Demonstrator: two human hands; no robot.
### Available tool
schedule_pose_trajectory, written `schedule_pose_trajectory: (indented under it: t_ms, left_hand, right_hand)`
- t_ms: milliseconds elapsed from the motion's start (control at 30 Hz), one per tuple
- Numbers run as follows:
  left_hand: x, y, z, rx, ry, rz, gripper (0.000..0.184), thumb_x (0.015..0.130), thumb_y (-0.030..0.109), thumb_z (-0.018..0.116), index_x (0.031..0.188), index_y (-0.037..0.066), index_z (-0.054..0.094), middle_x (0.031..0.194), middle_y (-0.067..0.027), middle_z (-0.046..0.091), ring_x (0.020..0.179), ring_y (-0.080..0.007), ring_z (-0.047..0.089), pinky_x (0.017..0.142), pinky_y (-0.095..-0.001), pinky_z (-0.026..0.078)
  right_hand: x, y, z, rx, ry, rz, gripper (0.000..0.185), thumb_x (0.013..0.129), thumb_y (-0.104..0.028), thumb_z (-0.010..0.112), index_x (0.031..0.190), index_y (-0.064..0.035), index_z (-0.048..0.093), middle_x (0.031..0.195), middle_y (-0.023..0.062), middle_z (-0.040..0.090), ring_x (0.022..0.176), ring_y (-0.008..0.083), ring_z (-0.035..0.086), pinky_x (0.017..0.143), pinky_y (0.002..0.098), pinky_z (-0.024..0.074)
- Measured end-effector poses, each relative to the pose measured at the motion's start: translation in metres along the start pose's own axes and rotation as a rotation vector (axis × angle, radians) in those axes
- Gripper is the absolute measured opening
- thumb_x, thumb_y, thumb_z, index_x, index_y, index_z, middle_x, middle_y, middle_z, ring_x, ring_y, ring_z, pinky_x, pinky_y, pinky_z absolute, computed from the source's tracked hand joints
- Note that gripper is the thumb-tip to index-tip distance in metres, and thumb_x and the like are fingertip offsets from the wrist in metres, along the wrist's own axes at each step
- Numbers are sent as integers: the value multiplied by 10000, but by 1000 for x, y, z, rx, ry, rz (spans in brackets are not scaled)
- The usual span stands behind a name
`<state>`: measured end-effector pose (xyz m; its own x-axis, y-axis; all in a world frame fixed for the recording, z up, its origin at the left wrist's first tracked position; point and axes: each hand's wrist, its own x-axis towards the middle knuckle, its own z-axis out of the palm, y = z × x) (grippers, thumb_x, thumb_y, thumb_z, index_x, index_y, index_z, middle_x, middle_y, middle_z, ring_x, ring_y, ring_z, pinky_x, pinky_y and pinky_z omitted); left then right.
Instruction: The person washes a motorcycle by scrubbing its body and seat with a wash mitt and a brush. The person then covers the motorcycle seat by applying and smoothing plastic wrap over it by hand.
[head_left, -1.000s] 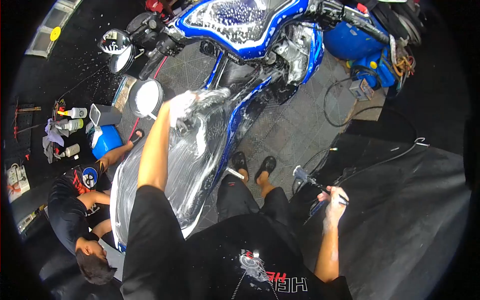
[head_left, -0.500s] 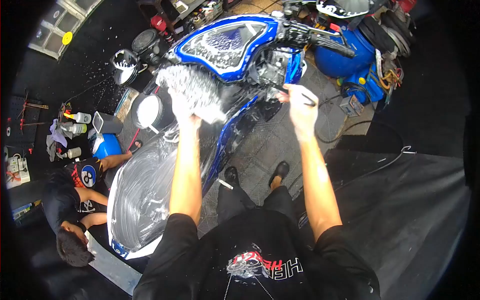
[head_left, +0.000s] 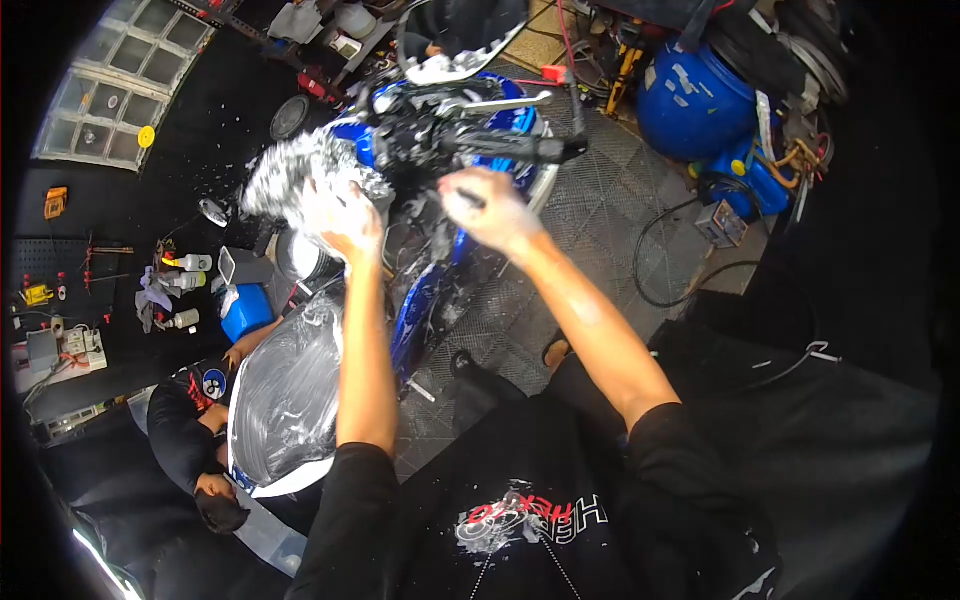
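My left hand [head_left: 342, 218] holds a fluffy wash mitt [head_left: 290, 180] thick with white suds, up by the front of a blue motorcycle [head_left: 412, 305]. My right hand [head_left: 490, 212] is closed around a slim black handle [head_left: 470, 198], close to the bike's middle; the tool's working end is hidden. Just beyond my right hand lies the handlebar grip [head_left: 545, 149]. A foam-edged mirror [head_left: 465, 40] stands above the bars. Nearer me, the dark seat [head_left: 285, 400] is streaked with suds.
Another person [head_left: 190, 430] crouches at the left beside the seat. A bucket [head_left: 308, 258] stands left of the bike, near a blue container [head_left: 246, 312] and several bottles [head_left: 190, 262]. A blue drum [head_left: 695, 100] and a looped hose [head_left: 640, 265] are on the right.
My left hand and the mitt have moved left and slightly forward. My right hand has swung left over the bike, near the handlebar. The camera view has shifted towards the bike's front.
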<state>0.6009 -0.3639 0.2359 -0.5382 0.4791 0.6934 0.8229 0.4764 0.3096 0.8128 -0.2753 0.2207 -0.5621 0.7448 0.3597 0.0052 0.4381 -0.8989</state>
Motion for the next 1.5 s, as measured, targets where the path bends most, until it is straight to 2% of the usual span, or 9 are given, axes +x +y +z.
schedule_pose_trajectory:
  t_ms: [133,233,333,400,467,867,1100,1233,1500]
  left_hand:
    - [55,17,3,-58,-249,99,477,989,310,548,1393,59,581,1418,-193,574,1337,-412,480,1177,-503,292]
    - [58,10,0,-136,-161,197,435,1026,311,502,1356,48,608,1435,-193,558,1362,-405,447,1187,-491,266]
    - [17,25,2,-144,66,248,456,1030,305,496,1379,25,581,1448,-227,532,1378,-414,422,1168,-532,274]
    - [-26,26,16,-23,216,50,508,1065,358,429,1405,-3,539,1459,-248,511,1361,-433,434,1172,-512,290]
    - [-72,14,18,-64,203,-299,539,1078,373,407,1426,-28,500,1480,-287,469,1349,-446,449,1176,-483,312]
    - [-104,108,54,298,-746,-1036,670,1009,394,572,1516,3,373,1411,-292,532,1302,-352,533,1145,-442,377]
    - [-88,169,73,257,-427,-763,555,939,502,626,1151,-6,695,1031,-187,727,938,-288,705,897,-405,539]
    - [-57,216,71,579,-1147,-1155,654,899,640,579,801,21,769,693,-125,714,633,-337,689,726,-433,563]
    - [-50,265,185,554,-662,-616,408,868,431,641,1151,151,727,1123,-134,711,1078,-372,634,1006,-517,454]
  right_hand:
    - [-8,37,-21,94,-146,-64,197,867,-144,702,1026,-28,716,997,156,725,921,264,713,790,380,574]
    - [-9,62,-60,-1025,-35,-448,319,827,-72,706,1138,-50,641,1067,46,669,1012,212,664,886,347,548]
    - [11,82,-97,202,-176,61,167,897,-101,675,1059,-63,668,977,22,649,937,151,638,804,324,545]
    - [41,109,-119,515,-137,430,187,868,-186,685,997,-54,716,952,157,708,869,273,700,755,371,567]
    - [77,113,-150,-85,-1,495,213,883,-264,692,980,-79,730,941,179,710,841,239,711,765,340,569]
    - [183,248,-212,295,-387,467,210,924,-224,687,1016,-51,763,850,50,746,756,116,691,710,292,562]
    - [316,257,-196,103,-668,652,234,888,-272,676,874,-53,755,723,57,701,675,120,660,662,300,531]
    - [329,292,-189,151,-779,484,204,913,-219,674,928,-31,752,739,44,701,669,105,669,624,267,554]
    - [396,332,-141,318,-919,135,210,928,-226,707,1062,-76,768,908,72,763,840,127,718,770,287,571]
